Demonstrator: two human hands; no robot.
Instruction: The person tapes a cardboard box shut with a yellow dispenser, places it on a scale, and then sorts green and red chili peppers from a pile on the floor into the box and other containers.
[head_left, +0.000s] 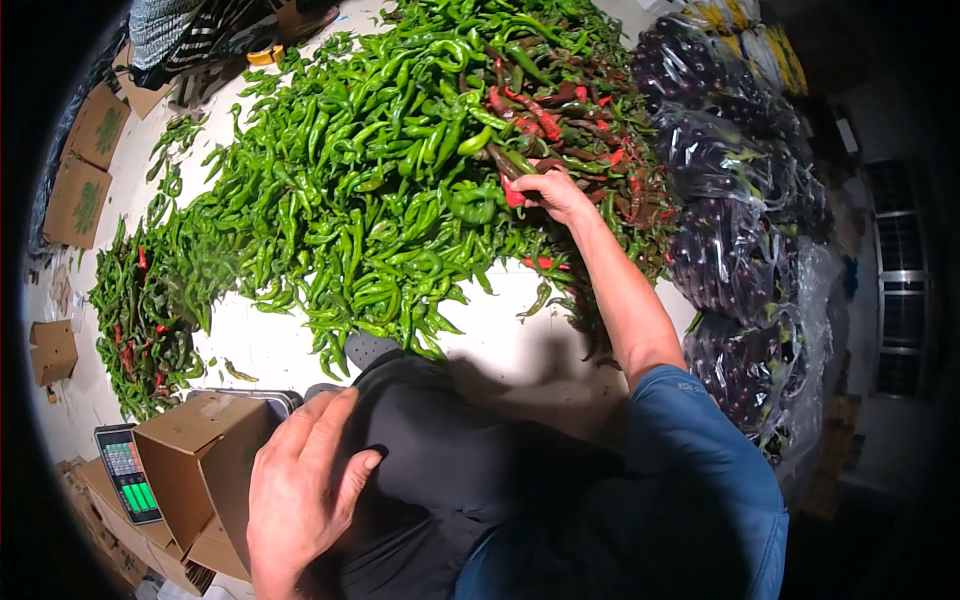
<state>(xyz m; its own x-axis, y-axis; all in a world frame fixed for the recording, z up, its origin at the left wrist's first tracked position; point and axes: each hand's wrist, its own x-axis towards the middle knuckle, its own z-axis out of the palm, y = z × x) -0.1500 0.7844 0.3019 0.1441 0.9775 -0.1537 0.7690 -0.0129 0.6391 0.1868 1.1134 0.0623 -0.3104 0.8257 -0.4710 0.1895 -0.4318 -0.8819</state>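
My right hand (553, 193) is at the right side of a large pile of long green peppers (352, 157). Its fingers are closed around a few peppers, among them a red pepper (513, 192) with its lower end pointing down; the palm side is hidden. Beneath and beyond this hand lie red and brownish peppers (600, 131) heaped together. My left hand (304, 469) hangs with nothing in it, the thumb apart from the fingers. It is above my dark trouser leg, beside a cardboard box (206, 442) lying with its opening towards me.
A weighing scale's keypad and display (129, 476) stand by the box. Bagged eggplants (731, 247) line the right side. A smaller mixed heap of peppers (139, 322) lies on the pale floor at left. More cardboard boxes (82, 199) are beyond it, and a person's patterned clothing (195, 34) shows at upper left.
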